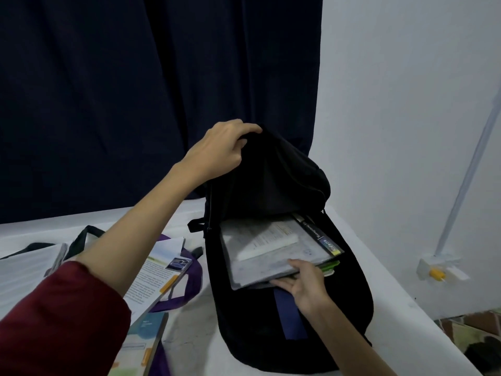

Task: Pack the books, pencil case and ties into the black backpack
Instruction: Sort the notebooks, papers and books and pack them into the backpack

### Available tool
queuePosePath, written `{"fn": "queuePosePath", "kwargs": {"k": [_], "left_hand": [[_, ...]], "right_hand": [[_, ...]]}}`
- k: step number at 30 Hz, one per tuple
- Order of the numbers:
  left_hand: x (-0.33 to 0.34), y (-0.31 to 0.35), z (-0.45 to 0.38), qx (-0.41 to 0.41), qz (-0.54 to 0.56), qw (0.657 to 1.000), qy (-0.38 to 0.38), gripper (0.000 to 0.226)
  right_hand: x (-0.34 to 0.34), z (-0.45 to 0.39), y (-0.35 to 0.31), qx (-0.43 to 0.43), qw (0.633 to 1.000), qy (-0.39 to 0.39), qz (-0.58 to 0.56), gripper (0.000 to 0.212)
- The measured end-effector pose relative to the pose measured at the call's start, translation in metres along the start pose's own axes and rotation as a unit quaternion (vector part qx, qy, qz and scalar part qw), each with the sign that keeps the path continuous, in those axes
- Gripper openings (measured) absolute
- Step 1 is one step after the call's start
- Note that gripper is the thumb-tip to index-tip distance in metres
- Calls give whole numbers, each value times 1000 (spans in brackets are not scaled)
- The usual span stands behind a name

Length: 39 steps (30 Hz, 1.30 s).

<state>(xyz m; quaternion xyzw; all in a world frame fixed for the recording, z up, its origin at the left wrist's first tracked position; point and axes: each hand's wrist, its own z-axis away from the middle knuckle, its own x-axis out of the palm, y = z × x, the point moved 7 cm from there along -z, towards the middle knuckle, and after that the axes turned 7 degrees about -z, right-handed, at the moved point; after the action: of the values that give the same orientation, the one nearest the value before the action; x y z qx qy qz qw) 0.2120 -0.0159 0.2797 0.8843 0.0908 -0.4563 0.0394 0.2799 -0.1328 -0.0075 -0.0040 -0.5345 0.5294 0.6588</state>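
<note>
backdrop: dark navy fabric curtain (pixel 151 85), hanging in folds behind the table
wall: plain white painted wall (pixel 406 104), right of the curtain
pipe: thin pale conduit (pixel 470 161), slanting down the wall
fitting: white bracket with a yellow piece (pixel 437 272), at the conduit's foot
surface: white table top (pixel 401 302)
floor: patterned tiles (pixel 469 335), lower right

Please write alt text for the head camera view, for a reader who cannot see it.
A person's left hand holds up the flap of a black backpack lying open on a white table, while the right hand grips the books partly inside it. More books lie on the table to the left.
</note>
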Motion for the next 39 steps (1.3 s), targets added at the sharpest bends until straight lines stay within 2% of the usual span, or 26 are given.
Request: {"fn": "queuePosePath", "kwargs": {"k": [3,6,11,14,16,17,18,19,20,22,23,24,25,26,27,29,30,32,34,36,37,39], "left_hand": [[0,-1,1,-5,9,1000,10,41],[-4,2,3,2,1,1000,15,41],[-4,6,6,7,-10,1000,8,42],[-1,7,7,8,-16,1000,-5,42],[0,5,7,7,-18,1000,-7,43],[0,3,7,5,-18,1000,-6,43],[0,2,7,3,-16,1000,-5,42],[1,1,7,1,-14,1000,-5,42],[2,1,6,0,-11,1000,-5,42],[3,1,5,0,-7,1000,-3,42],[3,1,4,1,-5,1000,-2,42],[3,1,4,3,-3,1000,-2,42],[3,1,4,3,-2,1000,-2,42],[3,0,5,2,-2,1000,-2,42],[3,0,5,2,-2,1000,-2,42],[4,-2,7,3,-1,1000,-1,42],[4,-2,8,2,0,1000,-2,42],[5,-4,11,-3,0,1000,-4,42],[5,-6,14,-8,3,1000,-7,42],[5,-8,16,-11,5,1000,-6,42],[5,-8,16,-11,5,1000,-6,42],[7,-7,17,-14,9,1000,-5,42]], "right_hand": [[-1,6,-4,-42,996,39,-63,38],[-2,15,5,-72,992,71,-77,41],[21,0,17,-45,993,97,-52,35],[30,-7,12,-19,998,58,19,23],[22,-2,5,-5,993,4,115,13],[14,2,-2,-21,982,-4,186,19],[3,4,-13,-76,958,13,277,27],[-7,6,-31,-174,907,46,381,32],[-9,13,-50,-304,822,74,476,33],[-1,31,-70,-524,610,70,590,19],[0,28,-73,-564,524,58,635,11],[-2,16,-77,-554,485,48,675,10],[-6,3,-80,-517,491,36,701,12],[-8,-8,-81,-477,515,20,712,14],[-8,-13,-81,-465,529,-1,710,16],[-5,-17,-80,-470,533,-29,703,17],[-4,-17,-81,-455,551,-36,698,17],[-8,-18,-85,-420,602,-37,678,28],[-17,-15,-92,-377,679,-27,629,41],[-25,-10,-97,-348,751,1,561,41],[-29,-10,-98,-335,773,19,538,40],[-33,-11,-94,-323,792,43,517,39]]}}
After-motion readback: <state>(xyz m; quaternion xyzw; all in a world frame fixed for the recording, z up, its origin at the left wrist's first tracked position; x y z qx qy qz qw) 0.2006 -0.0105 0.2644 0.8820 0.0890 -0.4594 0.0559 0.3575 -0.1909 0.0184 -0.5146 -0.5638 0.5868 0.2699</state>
